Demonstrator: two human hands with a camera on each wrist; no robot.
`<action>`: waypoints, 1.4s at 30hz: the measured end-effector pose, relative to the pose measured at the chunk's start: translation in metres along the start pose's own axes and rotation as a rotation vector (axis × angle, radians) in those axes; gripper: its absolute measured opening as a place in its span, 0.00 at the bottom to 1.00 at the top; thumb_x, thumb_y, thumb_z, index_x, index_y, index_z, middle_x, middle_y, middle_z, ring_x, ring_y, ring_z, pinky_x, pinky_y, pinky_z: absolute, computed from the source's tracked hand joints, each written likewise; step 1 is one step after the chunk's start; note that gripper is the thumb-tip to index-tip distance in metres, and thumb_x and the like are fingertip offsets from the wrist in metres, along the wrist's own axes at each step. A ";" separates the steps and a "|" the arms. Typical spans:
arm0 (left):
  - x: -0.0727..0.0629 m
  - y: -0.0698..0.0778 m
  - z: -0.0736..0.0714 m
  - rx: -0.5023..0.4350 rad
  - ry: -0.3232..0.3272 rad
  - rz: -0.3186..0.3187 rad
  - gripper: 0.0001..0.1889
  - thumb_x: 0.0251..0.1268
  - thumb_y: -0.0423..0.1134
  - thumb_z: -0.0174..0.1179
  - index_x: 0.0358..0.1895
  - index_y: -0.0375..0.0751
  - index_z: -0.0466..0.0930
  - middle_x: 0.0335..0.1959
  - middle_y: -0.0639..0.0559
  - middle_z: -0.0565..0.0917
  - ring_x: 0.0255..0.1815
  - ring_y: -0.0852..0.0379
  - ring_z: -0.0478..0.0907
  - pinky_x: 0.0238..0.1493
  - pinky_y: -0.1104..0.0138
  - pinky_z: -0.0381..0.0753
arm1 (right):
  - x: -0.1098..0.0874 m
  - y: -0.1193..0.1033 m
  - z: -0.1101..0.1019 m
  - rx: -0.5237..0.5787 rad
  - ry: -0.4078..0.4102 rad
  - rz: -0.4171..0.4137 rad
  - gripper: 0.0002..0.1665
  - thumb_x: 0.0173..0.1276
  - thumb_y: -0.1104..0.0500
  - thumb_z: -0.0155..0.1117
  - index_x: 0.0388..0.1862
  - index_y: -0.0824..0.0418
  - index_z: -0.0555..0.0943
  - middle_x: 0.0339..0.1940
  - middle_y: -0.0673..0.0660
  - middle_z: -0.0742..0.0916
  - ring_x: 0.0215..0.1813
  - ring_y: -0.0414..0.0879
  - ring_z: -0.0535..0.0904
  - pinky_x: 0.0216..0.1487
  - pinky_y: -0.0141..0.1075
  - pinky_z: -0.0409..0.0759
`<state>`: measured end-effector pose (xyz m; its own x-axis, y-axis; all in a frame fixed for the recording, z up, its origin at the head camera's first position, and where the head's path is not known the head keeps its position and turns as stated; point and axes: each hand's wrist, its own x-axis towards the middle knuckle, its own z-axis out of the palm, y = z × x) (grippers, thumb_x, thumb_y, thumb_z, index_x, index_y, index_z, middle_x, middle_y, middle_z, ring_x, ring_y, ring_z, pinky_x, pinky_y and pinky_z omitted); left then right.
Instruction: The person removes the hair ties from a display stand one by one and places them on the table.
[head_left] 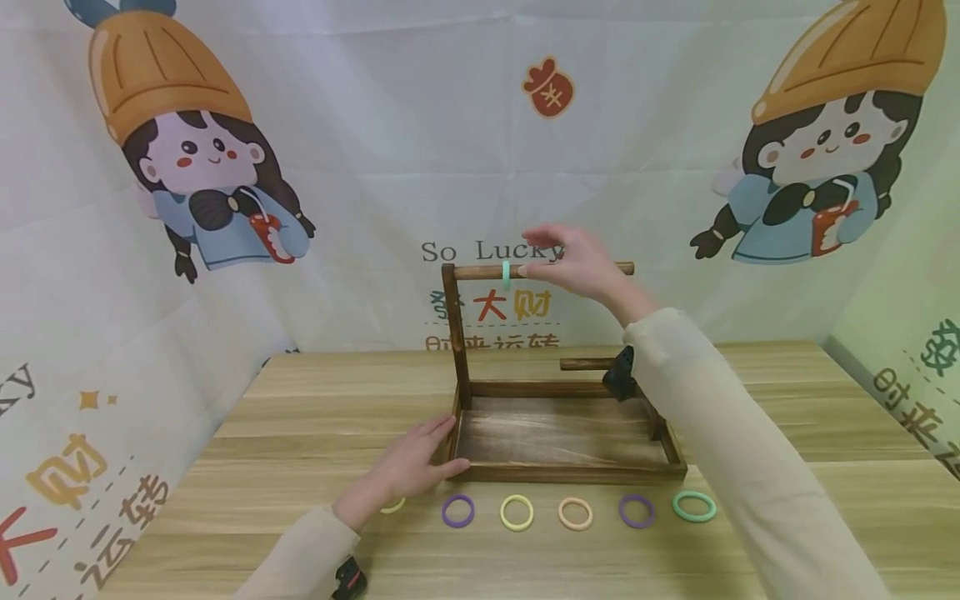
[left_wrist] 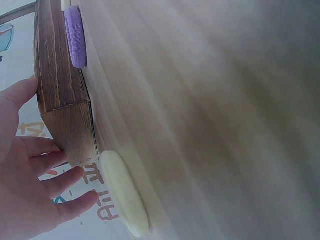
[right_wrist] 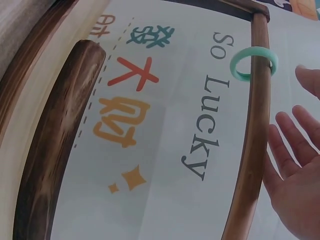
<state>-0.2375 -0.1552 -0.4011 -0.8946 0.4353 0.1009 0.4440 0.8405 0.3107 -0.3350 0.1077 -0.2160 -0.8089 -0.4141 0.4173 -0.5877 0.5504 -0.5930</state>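
Observation:
A mint-green ring (head_left: 506, 275) hangs around the upper bar (head_left: 480, 272) of a dark wooden rack (head_left: 573, 475), toward the bar's left end. Just right of that ring is my right hand (head_left: 581, 262), beside the bar with fingers extended; the right wrist view shows the ring (right_wrist: 257, 51) free of the fingers. My left hand (head_left: 405, 462) lies at the rack's left front corner, fingers spread, thumb touching the front edge. In the left wrist view a pale yellow ring (left_wrist: 124, 195) lies on the table below the fingers, and a purple ring (left_wrist: 76, 37) sits by the rack's base.
Along the rack's front lie a purple ring (head_left: 458, 511), a yellow ring (head_left: 517, 512), an orange ring (head_left: 575, 514), another purple ring (head_left: 636, 511) and a green ring (head_left: 694, 506). A shorter lower bar (head_left: 585, 364) juts left from the rack's right side. Printed cloth (head_left: 360, 167) hangs behind the table.

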 end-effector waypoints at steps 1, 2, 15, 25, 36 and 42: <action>0.000 0.000 0.000 0.001 -0.001 -0.001 0.38 0.57 0.58 0.52 0.63 0.33 0.59 0.62 0.38 0.61 0.61 0.38 0.57 0.59 0.50 0.56 | 0.001 0.000 0.002 -0.002 -0.003 -0.002 0.33 0.56 0.54 0.65 0.59 0.63 0.69 0.55 0.58 0.75 0.56 0.49 0.68 0.53 0.41 0.67; 0.000 0.000 0.000 0.001 -0.002 -0.002 0.38 0.57 0.58 0.52 0.63 0.33 0.59 0.62 0.38 0.61 0.61 0.38 0.57 0.59 0.50 0.56 | 0.002 0.001 0.003 -0.010 -0.006 -0.004 0.33 0.56 0.54 0.65 0.59 0.63 0.69 0.55 0.59 0.75 0.56 0.49 0.67 0.53 0.41 0.67; 0.001 0.001 0.000 0.003 -0.004 0.004 0.38 0.57 0.59 0.52 0.63 0.33 0.59 0.62 0.38 0.61 0.61 0.39 0.57 0.59 0.50 0.56 | 0.009 -0.005 0.016 -0.001 -0.100 0.053 0.33 0.56 0.58 0.64 0.60 0.65 0.66 0.56 0.60 0.73 0.56 0.50 0.66 0.55 0.41 0.65; 0.001 0.001 0.000 -0.002 0.000 -0.001 0.38 0.57 0.58 0.52 0.63 0.32 0.59 0.62 0.38 0.61 0.61 0.39 0.57 0.59 0.50 0.57 | 0.011 -0.010 0.024 -0.114 -0.153 0.102 0.32 0.56 0.58 0.63 0.60 0.63 0.66 0.55 0.58 0.74 0.55 0.50 0.68 0.56 0.42 0.64; 0.000 0.000 0.000 0.001 0.003 0.002 0.38 0.57 0.58 0.52 0.63 0.32 0.59 0.62 0.38 0.61 0.61 0.39 0.57 0.58 0.51 0.57 | 0.011 -0.012 0.031 -0.229 -0.118 0.132 0.32 0.56 0.54 0.63 0.60 0.57 0.67 0.56 0.54 0.75 0.57 0.47 0.67 0.60 0.48 0.50; 0.001 0.000 0.001 0.001 0.005 0.002 0.38 0.57 0.58 0.52 0.63 0.32 0.59 0.62 0.38 0.61 0.61 0.39 0.57 0.59 0.51 0.57 | 0.013 -0.013 0.035 -0.289 -0.097 0.140 0.33 0.56 0.53 0.63 0.61 0.54 0.67 0.56 0.51 0.75 0.56 0.48 0.67 0.57 0.46 0.53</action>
<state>-0.2382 -0.1549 -0.4020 -0.8940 0.4352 0.1063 0.4457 0.8399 0.3096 -0.3371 0.0703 -0.2270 -0.8851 -0.3792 0.2697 -0.4621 0.7843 -0.4139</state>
